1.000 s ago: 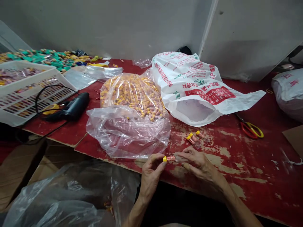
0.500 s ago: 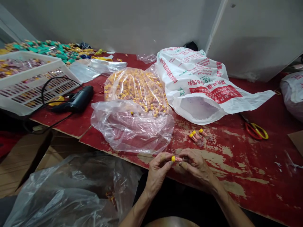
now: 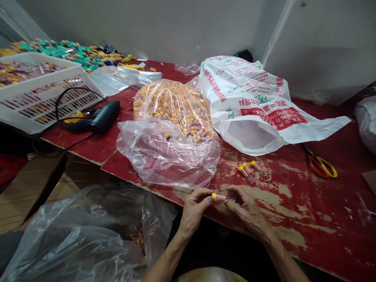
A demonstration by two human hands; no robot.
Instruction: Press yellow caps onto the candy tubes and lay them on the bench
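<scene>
Between my hands, just over the table's front edge, is a small tube (image 3: 219, 197) with a yellow cap and red-and-white contents. The thumb and fingers of my left hand (image 3: 195, 209) pinch it at the capped end. My right hand (image 3: 246, 209) is closed at the other end, around what looks like a clear film sleeve. A few similar yellow-capped tubes (image 3: 247, 170) in clear wrap lie on the red table (image 3: 293, 196) beyond my right hand. Farther off, a clear plastic bag (image 3: 173, 113) is full of such tubes, its mouth facing me.
A white printed woven sack (image 3: 243, 98) lies behind the tubes. Red-and-yellow scissors (image 3: 321, 164) rest at the right. To the left are a black heat gun or dryer (image 3: 102, 117) with its cord and a white basket (image 3: 44, 105). A large clear plastic bag (image 3: 88, 231) hangs below the table edge.
My fingers have shifted slightly on the tube, and more of its body shows between my hands. The whole view has moved a little; the things on the table stay put.
</scene>
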